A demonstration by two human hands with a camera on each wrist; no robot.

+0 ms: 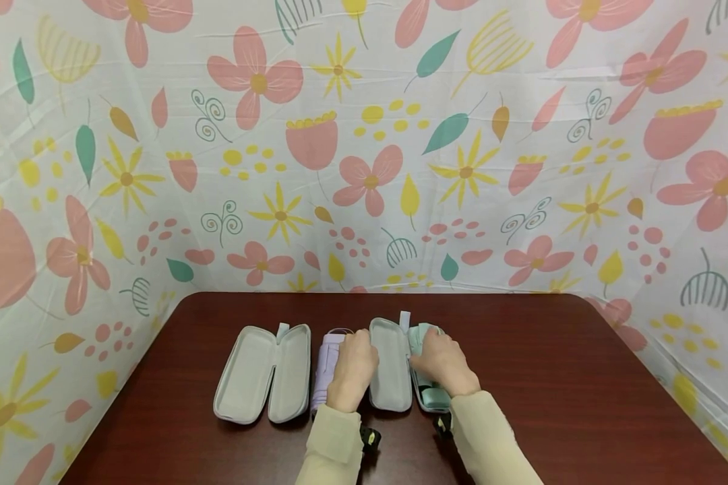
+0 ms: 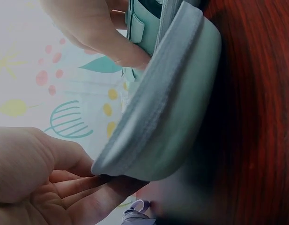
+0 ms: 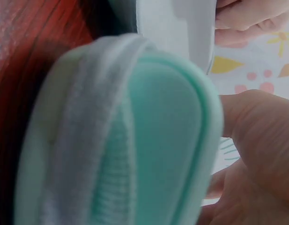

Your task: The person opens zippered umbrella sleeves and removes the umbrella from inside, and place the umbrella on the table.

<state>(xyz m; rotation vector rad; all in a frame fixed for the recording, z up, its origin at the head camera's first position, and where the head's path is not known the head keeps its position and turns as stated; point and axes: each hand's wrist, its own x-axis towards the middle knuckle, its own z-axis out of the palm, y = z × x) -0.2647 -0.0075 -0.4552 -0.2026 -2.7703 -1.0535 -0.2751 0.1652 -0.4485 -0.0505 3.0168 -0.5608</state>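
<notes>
A hard zip case (image 1: 391, 377) with a pale grey lining lies opened on the table. My left hand (image 1: 354, 367) pinches the rim of its left half between thumb and fingers, as the left wrist view shows. In the case's right half sits a mint folded umbrella (image 1: 434, 399), its flat end (image 3: 165, 122) large in the right wrist view. My right hand (image 1: 443, 360) holds the umbrella near its far end, thumb (image 2: 135, 56) against the side. Beside my left hand lies a lilac folded umbrella (image 1: 324, 370), partly hidden by that hand.
A second grey-lined case (image 1: 245, 374) lies opened to the left of the lilac umbrella. The dark red wooden table (image 1: 582, 404) ends at the back against a flower-print cloth (image 1: 364, 182).
</notes>
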